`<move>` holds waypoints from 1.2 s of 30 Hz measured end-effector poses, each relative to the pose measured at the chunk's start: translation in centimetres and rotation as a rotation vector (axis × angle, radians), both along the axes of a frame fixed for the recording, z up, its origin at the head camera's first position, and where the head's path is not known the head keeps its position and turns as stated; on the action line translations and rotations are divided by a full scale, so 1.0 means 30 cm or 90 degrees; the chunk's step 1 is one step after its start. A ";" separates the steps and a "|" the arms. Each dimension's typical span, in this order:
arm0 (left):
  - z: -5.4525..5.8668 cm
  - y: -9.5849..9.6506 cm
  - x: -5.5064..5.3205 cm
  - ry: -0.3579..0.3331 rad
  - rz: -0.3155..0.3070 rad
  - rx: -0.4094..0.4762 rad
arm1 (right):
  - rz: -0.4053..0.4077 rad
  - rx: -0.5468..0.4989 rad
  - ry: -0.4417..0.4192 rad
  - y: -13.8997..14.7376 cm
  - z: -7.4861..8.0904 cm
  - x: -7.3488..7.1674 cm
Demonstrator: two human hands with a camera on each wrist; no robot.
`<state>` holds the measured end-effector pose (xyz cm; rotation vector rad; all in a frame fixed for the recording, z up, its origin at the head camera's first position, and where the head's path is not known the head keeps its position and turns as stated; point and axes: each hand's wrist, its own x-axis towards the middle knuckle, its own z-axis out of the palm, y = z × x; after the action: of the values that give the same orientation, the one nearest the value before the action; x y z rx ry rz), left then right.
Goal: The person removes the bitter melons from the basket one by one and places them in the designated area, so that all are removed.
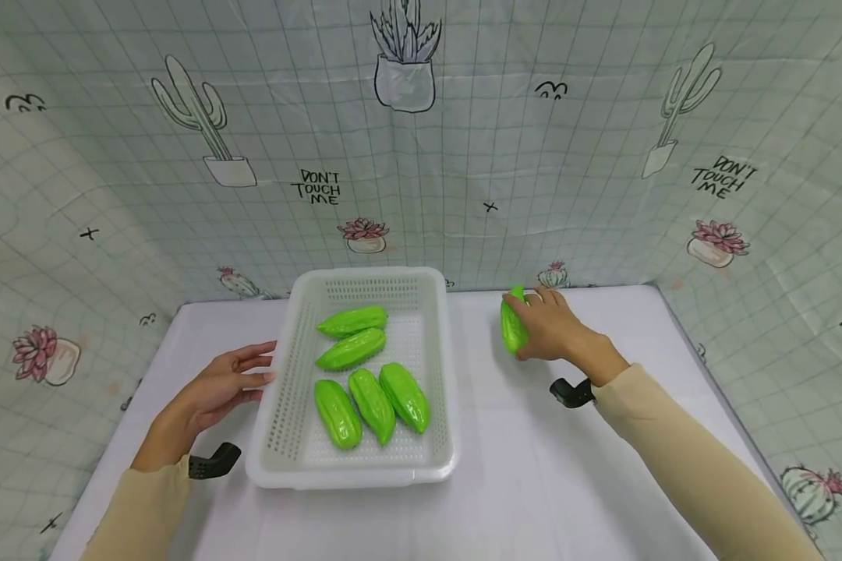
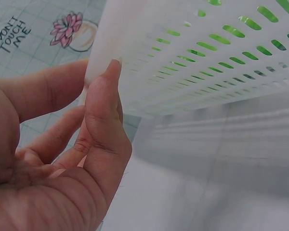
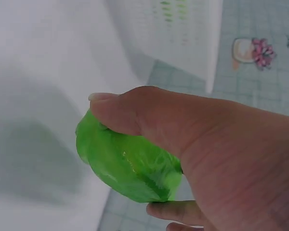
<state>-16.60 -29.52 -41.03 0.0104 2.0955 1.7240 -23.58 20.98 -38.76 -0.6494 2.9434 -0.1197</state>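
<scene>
My right hand (image 1: pixel 550 327) grips a glossy green, ribbed bitter melon (image 1: pixel 513 331) at the back right of the table. In the right wrist view the thumb lies over the bitter melon (image 3: pixel 125 161) and fingers show beneath it; a shadow falls on the cloth beside it. My left hand (image 1: pixel 217 386) touches the left rim of a white plastic basket (image 1: pixel 451 389) with extended fingers. The left wrist view shows thumb and fingers at the rim, above the slotted wall (image 2: pixel 192 72). Inside the basket lie several similar bitter melons (image 1: pixel 351 349), two at the back and three in front.
A white cloth covers the table (image 1: pixel 519 483). Behind and at both sides hangs a grid-patterned curtain (image 1: pixel 456 156) printed with cacti and words. Each wrist carries a small black camera mount, such as the right one (image 1: pixel 571 393).
</scene>
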 end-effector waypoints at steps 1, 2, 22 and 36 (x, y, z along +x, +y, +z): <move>-0.001 -0.001 0.001 0.000 0.000 0.000 | -0.002 -0.001 -0.004 0.012 -0.013 0.002; -0.002 -0.001 0.002 0.001 0.001 0.000 | -0.005 -0.002 -0.009 0.023 -0.025 0.004; -0.007 -0.004 0.001 -0.008 0.014 0.007 | -0.030 -0.001 -0.083 0.092 -0.113 -0.011; 0.002 0.001 0.006 -0.006 0.014 0.003 | -0.027 0.008 -0.104 0.086 -0.090 -0.016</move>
<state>-16.43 -29.49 -40.97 -0.0183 2.0915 1.7389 -24.06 23.57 -41.46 -0.5478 2.7986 -0.1499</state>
